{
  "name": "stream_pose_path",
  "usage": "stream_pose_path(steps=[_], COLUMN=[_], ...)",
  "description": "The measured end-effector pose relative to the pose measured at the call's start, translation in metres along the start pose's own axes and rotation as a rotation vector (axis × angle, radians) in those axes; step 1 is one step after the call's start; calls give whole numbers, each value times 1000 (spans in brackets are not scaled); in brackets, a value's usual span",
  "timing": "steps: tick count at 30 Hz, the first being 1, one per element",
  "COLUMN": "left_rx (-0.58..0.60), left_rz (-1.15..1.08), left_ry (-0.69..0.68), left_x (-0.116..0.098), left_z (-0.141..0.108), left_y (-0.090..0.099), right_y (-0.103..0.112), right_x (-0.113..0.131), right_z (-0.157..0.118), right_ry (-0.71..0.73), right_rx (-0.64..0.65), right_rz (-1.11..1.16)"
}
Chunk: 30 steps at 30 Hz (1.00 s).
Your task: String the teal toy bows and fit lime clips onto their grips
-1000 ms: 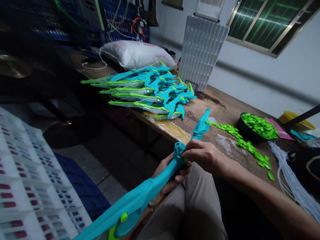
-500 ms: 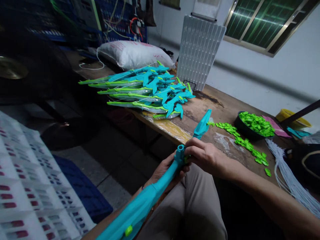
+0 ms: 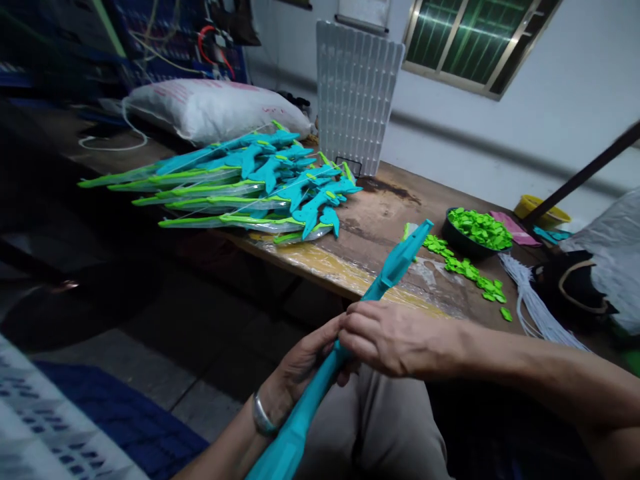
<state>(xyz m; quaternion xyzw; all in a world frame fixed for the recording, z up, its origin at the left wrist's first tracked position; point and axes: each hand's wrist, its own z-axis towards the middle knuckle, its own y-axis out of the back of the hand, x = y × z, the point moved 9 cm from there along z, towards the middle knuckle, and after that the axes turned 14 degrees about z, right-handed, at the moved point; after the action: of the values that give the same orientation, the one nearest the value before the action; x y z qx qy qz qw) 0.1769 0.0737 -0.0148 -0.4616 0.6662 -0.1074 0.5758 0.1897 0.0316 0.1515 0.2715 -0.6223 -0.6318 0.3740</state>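
A long teal plastic toy bow part (image 3: pixel 400 263) slants across my lap, its narrow end pointing up toward the table. My left hand (image 3: pixel 305 357) is wrapped round its middle from below and the left side. Over the same middle section my right hand (image 3: pixel 383 337) is closed from above, its fingers curled against the part. Whatever lies under the right fingers is hidden. Beyond the part's tip, small green plastic pieces (image 3: pixel 463 268) lie scattered in a row on the table.
Teal and green toy bows (image 3: pixel 280 180) are piled on the table (image 3: pixel 370 220). A dark bowl (image 3: pixel 463 247) holds more green pieces. White cords (image 3: pixel 525 293) hang at the right. A stuffed white sack (image 3: pixel 215 110) and a grey ribbed panel (image 3: pixel 355 93) stand behind. A white crate (image 3: pixel 55 427) is lower left.
The teal part has been rolled, so its round socket and green button no longer show. My right hand now covers its middle. The view has swung right.
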Motion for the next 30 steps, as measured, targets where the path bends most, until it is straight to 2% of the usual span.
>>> stream_pose_path(steps=[4, 7, 10, 14, 17, 20, 22, 24, 27, 30], left_rx=[54, 31, 42, 57, 95, 259, 381, 452, 499, 510], left_rz=[72, 68, 63, 76, 85, 47, 6, -38, -121, -179], left_ry=[-59, -9, 71, 160, 171, 179, 182, 199, 233, 212], left_x=[9, 20, 26, 32, 43, 57, 61, 61, 58, 52], left_z=[-11, -16, -12, 1, 11, 14, 11, 6, -2, -5], left_y=[-10, -14, -23, -35, -39, -49, -56, -58, -59, -57], right_y=[-5, -14, -19, -19, -12, -14, -19, -25, -40, -58], right_x=[37, 58, 63, 53, 40, 23, 21, 21, 8, -9], right_z=[-18, -37, -56, -79, -97, -112, -118, -123, -130, -133], right_ry=[171, 281, 296, 158, -15, -234, -320, -394, -563, -697], right_rx=[-107, -166, -254, -297, -403, -580, -721, -864, -1039, -1107], right_rz=[-269, -396, -460, -442, -256, -49, 14, 95, 394, 729])
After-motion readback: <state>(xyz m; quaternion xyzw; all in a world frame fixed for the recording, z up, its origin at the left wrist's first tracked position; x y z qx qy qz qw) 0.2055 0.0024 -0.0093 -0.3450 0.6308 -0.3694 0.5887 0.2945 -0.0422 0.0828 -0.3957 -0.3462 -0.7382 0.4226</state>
